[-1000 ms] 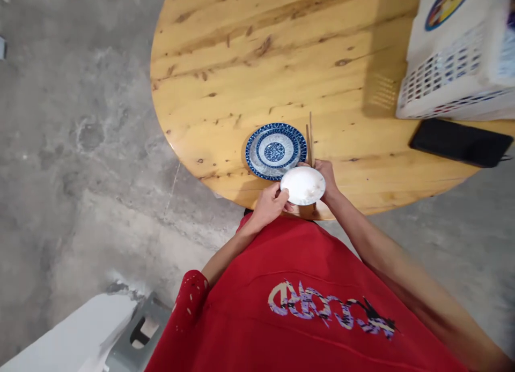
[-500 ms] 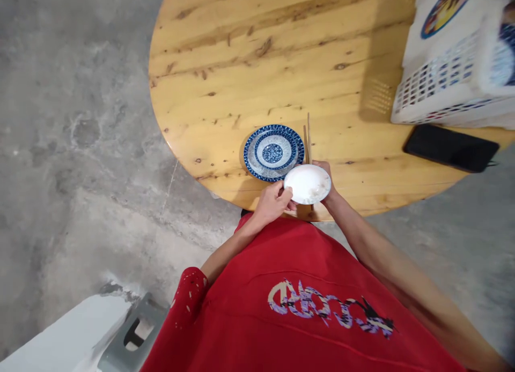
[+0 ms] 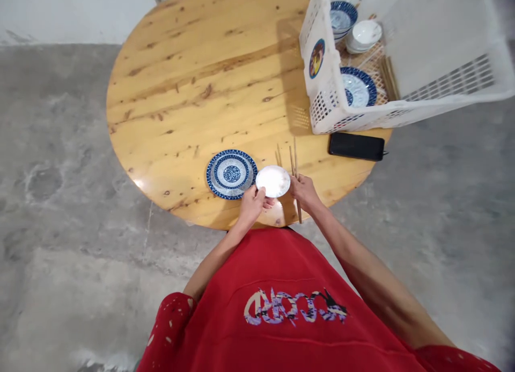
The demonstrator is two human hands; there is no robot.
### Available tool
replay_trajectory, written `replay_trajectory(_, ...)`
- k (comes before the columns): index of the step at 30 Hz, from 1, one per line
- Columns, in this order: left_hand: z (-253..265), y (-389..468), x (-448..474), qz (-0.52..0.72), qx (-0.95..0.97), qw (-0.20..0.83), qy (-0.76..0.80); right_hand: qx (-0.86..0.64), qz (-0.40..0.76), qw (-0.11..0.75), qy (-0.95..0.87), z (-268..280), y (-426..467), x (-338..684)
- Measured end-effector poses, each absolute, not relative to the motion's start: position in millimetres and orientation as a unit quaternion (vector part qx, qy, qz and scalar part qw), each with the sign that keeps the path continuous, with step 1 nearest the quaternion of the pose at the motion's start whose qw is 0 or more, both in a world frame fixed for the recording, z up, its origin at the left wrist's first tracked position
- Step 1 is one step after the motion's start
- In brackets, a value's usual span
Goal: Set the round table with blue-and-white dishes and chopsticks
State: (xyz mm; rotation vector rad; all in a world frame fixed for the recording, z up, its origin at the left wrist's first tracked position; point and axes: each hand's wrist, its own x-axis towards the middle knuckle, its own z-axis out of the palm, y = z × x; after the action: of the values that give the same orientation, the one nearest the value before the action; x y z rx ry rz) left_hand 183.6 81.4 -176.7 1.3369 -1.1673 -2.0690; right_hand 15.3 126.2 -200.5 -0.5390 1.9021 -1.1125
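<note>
White dish [image 3: 273,180] just beyond left hand [image 3: 252,205], which pinches its rim, right hand [image 3: 304,192] gripping chopsticks [image 3: 299,212]

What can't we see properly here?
All in the head view:
Dish: its other face, turned away from the camera.
Chopsticks: middle, covered by the right hand.
Table: far end, cut off by the top edge.
Crate: also cut off there.
Plate inside: one side, behind the crate's wall.

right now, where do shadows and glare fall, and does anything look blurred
Head view: the white basket shades the table to its left; head view: glare spots the table's left rim, and the white dish in the left hand looks nearly washed out; head view: the floor looks soft toward the right edge.
</note>
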Motion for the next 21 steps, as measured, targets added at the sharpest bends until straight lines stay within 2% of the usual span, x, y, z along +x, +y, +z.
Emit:
replay_trajectory(8,-203,68,128,-0.708,0.541,0.213,-0.401,-0.121,-0.458,0.384,0.792,-196,160,-1)
replay_trajectory(18,-215,67,103,-0.726,0.55,0.247,-0.331,-0.279,-0.41,0.32,0.808,-186,159,-5)
replay_trajectory(21,-214,68,100,-0.728,0.56,0.261,-0.297,-0.296,-0.414,0.325,0.797,-183,150,-2)
